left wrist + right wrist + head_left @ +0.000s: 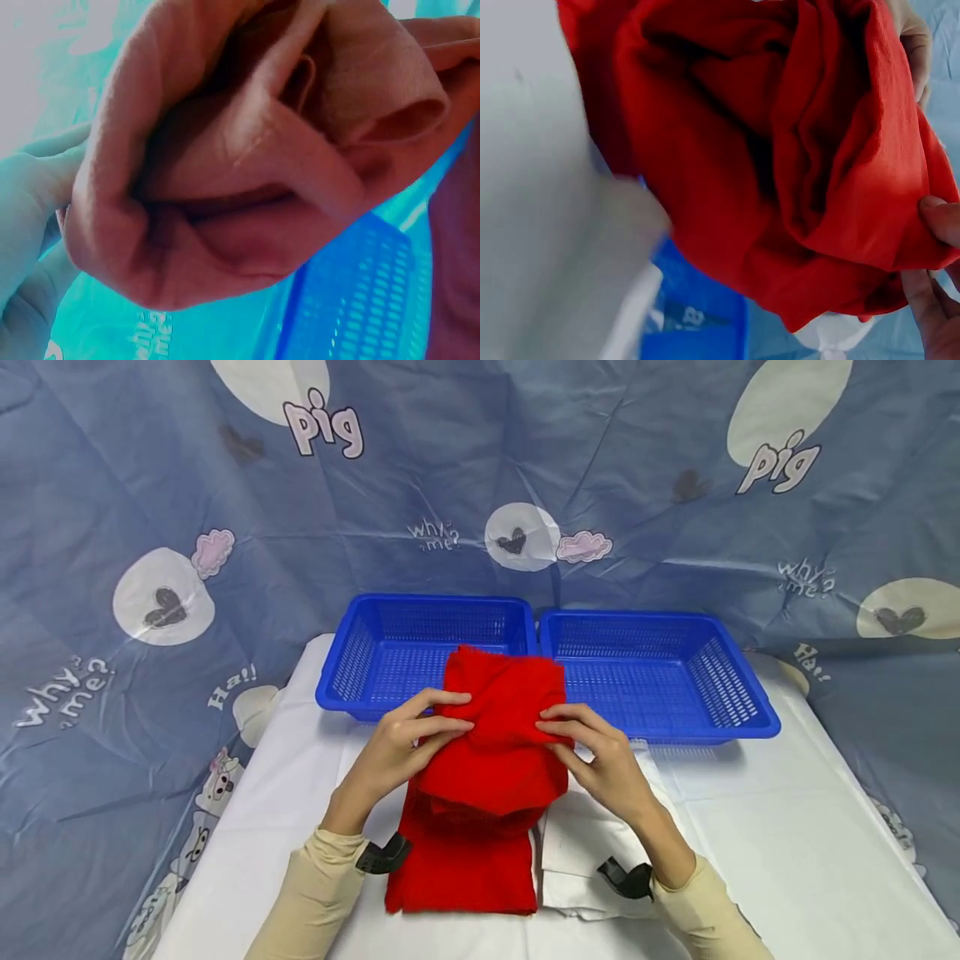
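Note:
A bunched red cloth (pixel 502 768) hangs in folds between both hands, raised over the table. My left hand (pixel 405 739) pinches its left side between thumb and fingers. On the other side my right hand (pixel 596 752) pinches it the same way; the right wrist view shows the thumb on one face of the cloth (pixel 840 195) and fingers on the other. Loose layers and a hollow show underneath in the left wrist view. Below lies a flat folded red cloth (pixel 465 872), partly hidden by the held one. Beside it is a stack of folded white cloth (pixel 592 860).
Two blue plastic baskets stand side by side at the back, the left basket (pixel 352 635) partly covered by the held cloth and the right basket (pixel 637 727) beside it. A white sheet (pixel 780 843) covers the table. Behind hangs a blue printed curtain (pixel 435 460).

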The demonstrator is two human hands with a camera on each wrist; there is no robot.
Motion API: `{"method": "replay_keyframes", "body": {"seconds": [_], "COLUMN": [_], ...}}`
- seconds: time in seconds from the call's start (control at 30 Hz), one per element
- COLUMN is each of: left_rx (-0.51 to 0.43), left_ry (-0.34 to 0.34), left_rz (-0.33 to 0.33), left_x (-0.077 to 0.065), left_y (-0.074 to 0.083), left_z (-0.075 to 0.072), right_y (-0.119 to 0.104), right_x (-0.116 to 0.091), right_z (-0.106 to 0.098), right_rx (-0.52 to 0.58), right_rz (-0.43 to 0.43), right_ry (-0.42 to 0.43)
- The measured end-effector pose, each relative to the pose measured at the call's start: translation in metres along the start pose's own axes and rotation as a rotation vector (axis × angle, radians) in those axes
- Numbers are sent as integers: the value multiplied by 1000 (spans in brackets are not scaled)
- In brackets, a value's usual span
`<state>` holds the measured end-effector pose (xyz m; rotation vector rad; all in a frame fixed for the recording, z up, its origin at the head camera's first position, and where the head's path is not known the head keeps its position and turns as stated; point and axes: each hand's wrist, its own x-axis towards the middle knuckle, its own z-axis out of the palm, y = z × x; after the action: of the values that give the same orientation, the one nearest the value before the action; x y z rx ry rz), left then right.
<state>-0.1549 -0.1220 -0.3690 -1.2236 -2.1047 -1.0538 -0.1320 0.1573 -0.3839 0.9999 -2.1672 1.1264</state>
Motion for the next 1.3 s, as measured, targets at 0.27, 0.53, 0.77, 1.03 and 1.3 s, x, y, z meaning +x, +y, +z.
{"method": "replay_keyframes", "body": {"seconds": [0.27,0.53,0.77,1.03,1.3], "left_rx": [-31,-42,-40,27,71], "left_ry": [1,36,36,-63,-134], "left_rz": [16,59,52,-16,-113], "left_x": [40,93,117,135,146], "left_y": [-11,-27,-40,-55,-61], "left_z": [14,35,67,106,125], "right_y": [-5,6,27,62,114], "right_x": [25,52,50,34,27], "right_z": [-34,-74,-95,-105,-111], "right_rx": [-37,-114,-196,-238,-299], "right_rz": [26,26,81,179,252], "right_ry": [24,45,39,36,-10]}}
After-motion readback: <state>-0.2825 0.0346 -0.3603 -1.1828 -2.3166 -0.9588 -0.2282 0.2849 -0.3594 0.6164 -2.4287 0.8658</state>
